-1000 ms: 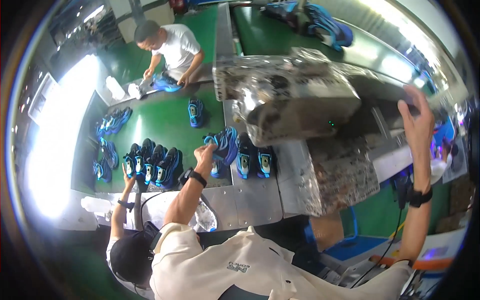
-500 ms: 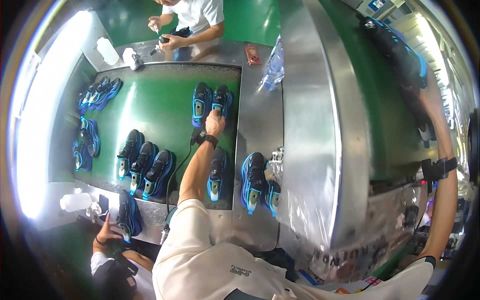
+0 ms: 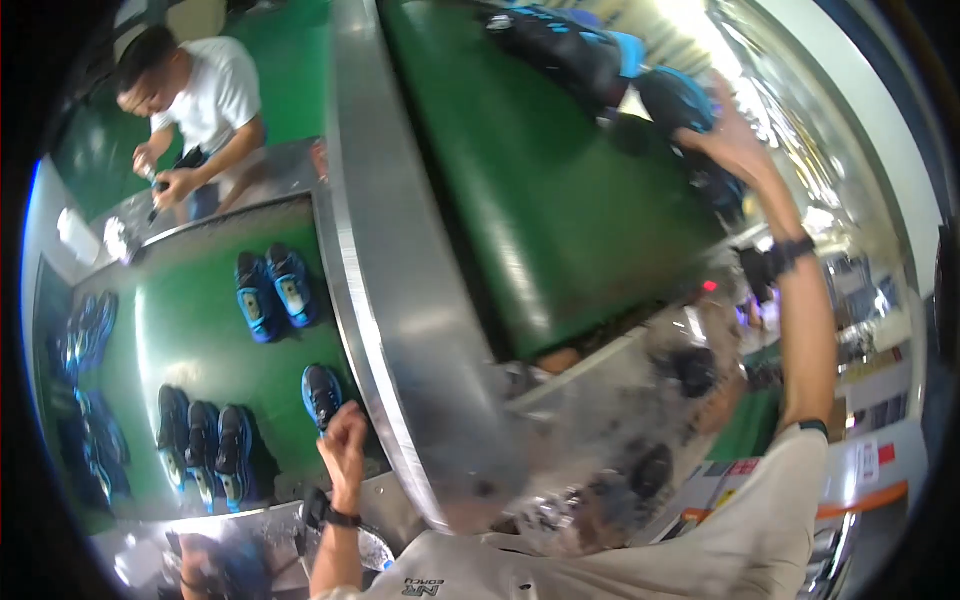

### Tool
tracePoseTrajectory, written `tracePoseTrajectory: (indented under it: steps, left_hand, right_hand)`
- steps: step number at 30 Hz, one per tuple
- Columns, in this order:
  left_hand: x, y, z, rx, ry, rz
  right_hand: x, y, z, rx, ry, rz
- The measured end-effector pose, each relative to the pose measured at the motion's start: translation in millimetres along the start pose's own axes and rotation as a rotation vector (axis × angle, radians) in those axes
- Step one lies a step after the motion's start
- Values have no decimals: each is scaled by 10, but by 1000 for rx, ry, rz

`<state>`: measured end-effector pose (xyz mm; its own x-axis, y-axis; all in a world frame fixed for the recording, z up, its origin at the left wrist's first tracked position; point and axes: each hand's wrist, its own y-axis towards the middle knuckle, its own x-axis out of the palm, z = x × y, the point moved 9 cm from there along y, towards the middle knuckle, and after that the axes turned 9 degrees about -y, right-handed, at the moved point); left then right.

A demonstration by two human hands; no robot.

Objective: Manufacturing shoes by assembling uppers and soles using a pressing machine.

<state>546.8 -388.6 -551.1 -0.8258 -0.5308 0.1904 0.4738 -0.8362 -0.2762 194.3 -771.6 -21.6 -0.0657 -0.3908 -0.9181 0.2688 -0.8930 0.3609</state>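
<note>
My left hand is closed at the heel end of a single black-and-blue sneaker on the left green belt. Its fingertips overlap the heel, so the exact grip is partly hidden. Over the far right side of the other green belt, my right hand spans a dark blue-trimmed sneaker, thumb on one side and fingers on the other. Motion blurs this hand and shoe. Beyond them lies another black sneaker with bright blue trim.
A sneaker pair and a row of sneakers stand on the left belt, with more along its left side. A metal divider separates the belts. A co-worker handles a dark shoe across the bench. Clear plastic hangs in front.
The view has swung right. My left hand has left the far pair of sneakers and come back to the nearer single one. My right hand now shows fully across a sneaker on the right belt.
</note>
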Motion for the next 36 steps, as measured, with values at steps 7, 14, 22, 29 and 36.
tracePoseTrajectory:
  steps: [7, 14, 22, 29, 36]
  left_hand:
    - [1190, -1260, -511, -327, -311, -602]
    - [2497, -2330, 1052, -369, -307, -1352]
    - [4398, -3489, 2192, -151, -678, -1550]
    - [4430, -5482, 922, -659, -466, -1836]
    - [3879, -7361, -314, -706, -44, -1904]
  right_hand:
    - [-12, -265, -212, -193, -24, 130]
    - [-1962, -1980, 341, -174, 566, 563]
    - [-1908, -4844, 1035, 421, 1313, 476]
    - [-1557, -7968, 1799, 1014, 778, 821]
    - [-1092, -10499, 951, 1510, 783, 1072]
